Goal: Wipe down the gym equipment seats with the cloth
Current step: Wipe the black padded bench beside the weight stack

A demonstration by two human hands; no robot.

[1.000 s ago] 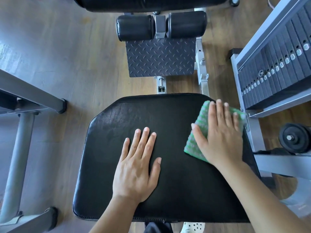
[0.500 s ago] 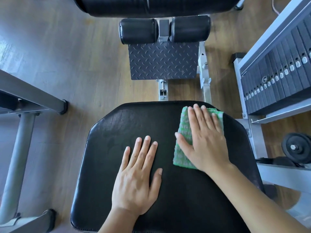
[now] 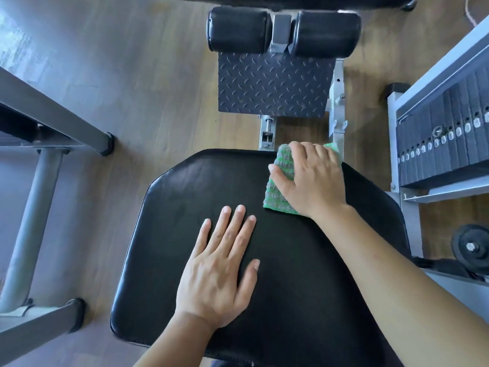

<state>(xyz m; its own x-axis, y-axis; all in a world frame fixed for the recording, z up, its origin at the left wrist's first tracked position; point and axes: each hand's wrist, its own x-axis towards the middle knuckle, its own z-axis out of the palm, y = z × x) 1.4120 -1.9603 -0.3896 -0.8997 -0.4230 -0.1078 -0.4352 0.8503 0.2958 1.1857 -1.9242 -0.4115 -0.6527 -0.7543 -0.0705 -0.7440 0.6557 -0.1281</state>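
Head view: right hand point(image 3: 309, 181) clenches the green-and-grey woven cloth point(image 3: 276, 194), wiping the black padded vinyl seat point(image 3: 180, 207) at its far edge; left hand point(image 3: 219, 276), fingers point(image 3: 232, 229) released flat, braces.

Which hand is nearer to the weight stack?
Right. The right hand holds the cloth on the seat's far right corner, beside the weight stack; the left hand lies flat mid-seat, farther away.

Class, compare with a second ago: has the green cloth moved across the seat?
Yes. The cloth has slid left from the seat's right edge to its far edge, under the right hand.
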